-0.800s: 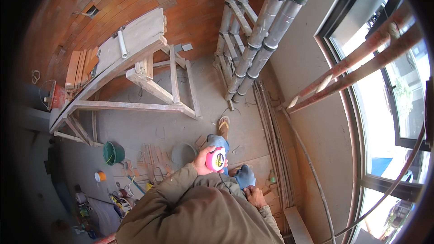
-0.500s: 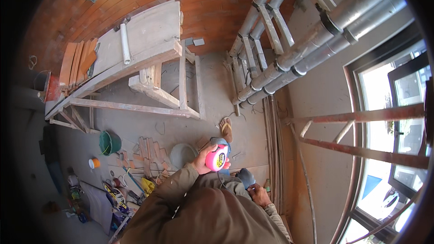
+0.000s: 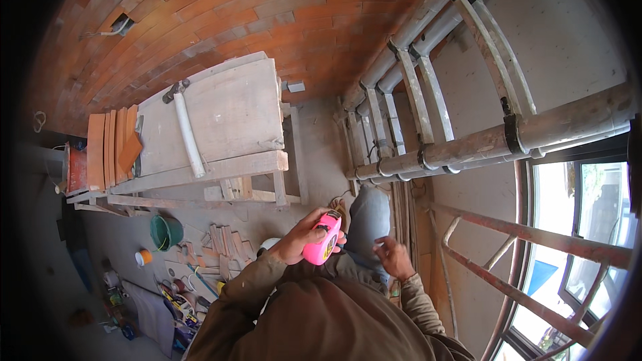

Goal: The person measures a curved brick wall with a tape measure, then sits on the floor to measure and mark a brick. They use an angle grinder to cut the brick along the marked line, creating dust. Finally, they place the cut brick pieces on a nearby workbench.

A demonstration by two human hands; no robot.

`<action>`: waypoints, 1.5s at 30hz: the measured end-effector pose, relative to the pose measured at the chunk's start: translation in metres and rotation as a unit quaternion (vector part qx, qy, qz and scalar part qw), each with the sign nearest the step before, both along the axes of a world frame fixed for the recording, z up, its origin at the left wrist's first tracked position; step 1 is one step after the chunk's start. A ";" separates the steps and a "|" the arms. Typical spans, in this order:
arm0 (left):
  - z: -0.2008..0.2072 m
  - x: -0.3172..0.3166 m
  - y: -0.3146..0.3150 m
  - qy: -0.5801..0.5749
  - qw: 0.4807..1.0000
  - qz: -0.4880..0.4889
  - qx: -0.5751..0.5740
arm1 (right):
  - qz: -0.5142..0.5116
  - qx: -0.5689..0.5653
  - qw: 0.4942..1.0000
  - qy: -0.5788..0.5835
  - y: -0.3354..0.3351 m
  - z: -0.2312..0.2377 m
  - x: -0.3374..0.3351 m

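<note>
My left hand (image 3: 299,241) is wrapped round a bright pink tape measure (image 3: 322,237) with a dark-and-yellow label, held in front of my body. The case is tilted, its dark end pointing up and away. To the right of it, my right hand (image 3: 396,259) hangs in the air beside my raised knee (image 3: 370,217). Its fingers are loosely bent and apart, with nothing visible in them. My sandalled foot (image 3: 340,208) shows just beyond the tape measure.
A wooden workbench (image 3: 227,113) at the far left bears a hammer (image 3: 187,130) and upright terracotta tiles (image 3: 110,150). Metal scaffold frames (image 3: 435,150) lean on the right, above a rusty frame (image 3: 535,241). A green bucket (image 3: 166,232), tile pieces (image 3: 227,244) and tools lie at left.
My right hand has come up from low beside my leg, and my knee has risen. The tape measure has turned in my left hand. My view has shifted toward the bench and brick wall.
</note>
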State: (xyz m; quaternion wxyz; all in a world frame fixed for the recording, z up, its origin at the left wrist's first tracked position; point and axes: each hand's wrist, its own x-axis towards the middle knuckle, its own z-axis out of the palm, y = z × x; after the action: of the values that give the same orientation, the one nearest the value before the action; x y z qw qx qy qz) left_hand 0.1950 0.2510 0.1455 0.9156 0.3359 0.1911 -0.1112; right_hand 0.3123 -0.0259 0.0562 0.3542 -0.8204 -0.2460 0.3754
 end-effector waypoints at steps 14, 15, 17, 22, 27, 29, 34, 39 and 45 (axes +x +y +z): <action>0.066 -0.009 0.039 -0.058 0.986 0.140 0.069 | -0.127 0.241 0.779 -0.565 0.178 0.263 0.252; 0.068 -0.010 0.041 -0.064 0.984 0.152 0.067 | -0.153 0.195 0.797 -0.550 0.181 0.272 0.266; 0.072 -0.009 0.052 -0.091 0.978 0.187 0.033 | -0.170 0.090 0.806 -0.559 0.175 0.272 0.288; 0.098 0.001 0.080 -0.118 0.945 0.304 -0.001 | -0.134 -0.128 0.796 -0.576 0.156 0.230 0.350; 0.122 0.035 0.109 -0.108 0.924 0.367 -0.019 | -0.109 -0.206 0.777 -0.585 0.172 0.214 0.348; 0.119 0.054 0.121 -0.095 0.928 0.361 -0.001 | -0.119 -0.198 0.801 -0.553 0.177 0.216 0.351; 0.148 0.124 0.147 0.005 0.914 0.405 0.024 | -0.148 -0.205 0.787 -0.562 0.207 0.234 0.348; 0.155 0.201 0.171 0.154 0.888 0.434 0.006 | -0.138 -0.257 0.822 -0.489 0.192 0.229 0.343; 0.207 0.247 0.218 0.104 0.893 0.432 0.068 | -0.128 -0.251 0.860 -0.426 0.188 0.244 0.351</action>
State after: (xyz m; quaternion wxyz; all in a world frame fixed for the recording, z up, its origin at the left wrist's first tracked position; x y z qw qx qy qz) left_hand 0.4416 0.4695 0.3521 0.8232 0.2681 0.4183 0.2748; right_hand 0.6630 0.1619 0.3006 0.0418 -0.9856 -0.1638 -0.0106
